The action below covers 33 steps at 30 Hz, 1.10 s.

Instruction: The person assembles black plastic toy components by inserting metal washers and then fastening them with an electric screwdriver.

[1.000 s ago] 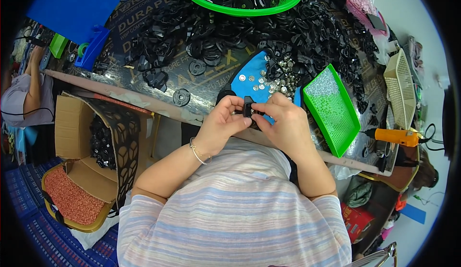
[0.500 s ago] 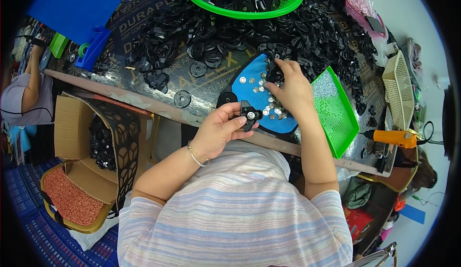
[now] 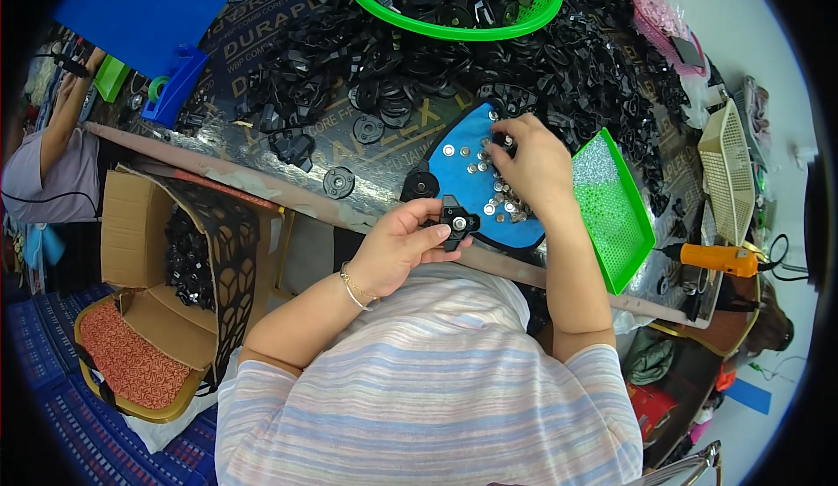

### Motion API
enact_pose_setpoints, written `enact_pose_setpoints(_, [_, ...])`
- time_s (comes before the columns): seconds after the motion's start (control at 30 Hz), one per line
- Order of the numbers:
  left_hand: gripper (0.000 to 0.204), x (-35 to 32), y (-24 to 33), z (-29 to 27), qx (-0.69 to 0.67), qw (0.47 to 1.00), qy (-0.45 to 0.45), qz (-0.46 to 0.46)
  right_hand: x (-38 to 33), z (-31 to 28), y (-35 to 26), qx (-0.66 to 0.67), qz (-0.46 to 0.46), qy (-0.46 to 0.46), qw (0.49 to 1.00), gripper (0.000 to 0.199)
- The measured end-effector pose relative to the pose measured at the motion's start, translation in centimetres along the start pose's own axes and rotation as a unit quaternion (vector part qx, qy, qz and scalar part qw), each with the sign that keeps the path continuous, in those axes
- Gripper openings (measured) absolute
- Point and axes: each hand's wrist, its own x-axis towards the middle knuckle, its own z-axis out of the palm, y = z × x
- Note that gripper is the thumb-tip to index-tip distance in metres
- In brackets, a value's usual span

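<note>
My left hand [image 3: 403, 246] holds a black plastic part [image 3: 454, 222] with a round metal piece set in its middle; thumb and fingers close on its edge. At the table's front edge lies a blue pad [image 3: 471, 185], scattered with several small round silver pieces [image 3: 497, 202]. Over the pad's right side reaches my right hand [image 3: 534, 158], its thumb and index finger bent and apart among the silver pieces. A dark round part [image 3: 422, 186] sits beside the pad's left edge, just above my left hand.
A green basket [image 3: 454, 32] of black parts stands amid a wide heap of them [image 3: 576, 75]. Right of my forearm is a green tray [image 3: 615, 224], then an orange power tool [image 3: 720, 259]. A blue tape dispenser [image 3: 175, 89] stands left. Below, a carton [image 3: 131, 233] holds dark parts.
My right thumb and index finger have drawn closer together over the silver pieces. The left hand still holds the black part, turned slightly. The whole view has shifted a little.
</note>
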Motion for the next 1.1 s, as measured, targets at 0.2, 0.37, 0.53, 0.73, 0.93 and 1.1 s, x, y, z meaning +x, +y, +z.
enact_pose_setpoints(0.2, [0.025,-0.3,-0.2,-0.2,-0.002,1.000,-0.006,0.007,2.7,0.6,0.5,-0.024,-0.022,0.115,0.993,0.026])
enact_pose_setpoints(0.37, [0.029,-0.7,-0.1,-0.2,0.004,1.000,0.005,0.012,5.1,1.7,0.9,-0.041,-0.101,0.100,0.989,0.029])
enact_pose_setpoints(0.53, [0.027,-1.0,0.2,-0.1,-0.004,1.000,0.006,0.013,5.9,1.7,0.6,-0.136,-0.128,0.046,0.981,0.025])
enact_pose_setpoints(0.73, [0.026,-1.1,0.2,-0.4,-0.011,1.000,0.011,0.013,4.5,-0.7,0.7,-0.102,-0.120,0.092,0.983,0.016])
enact_pose_setpoints(0.93, [0.026,-0.9,0.4,-0.6,-0.023,1.000,0.008,0.012,0.2,-0.5,2.2,0.088,-0.247,-0.079,0.962,0.016])
enact_pose_setpoints(1.1, [0.026,-0.6,0.0,-0.6,-0.019,1.000,0.012,0.001,-1.8,0.3,2.4,0.081,-0.218,-0.111,0.966,0.019])
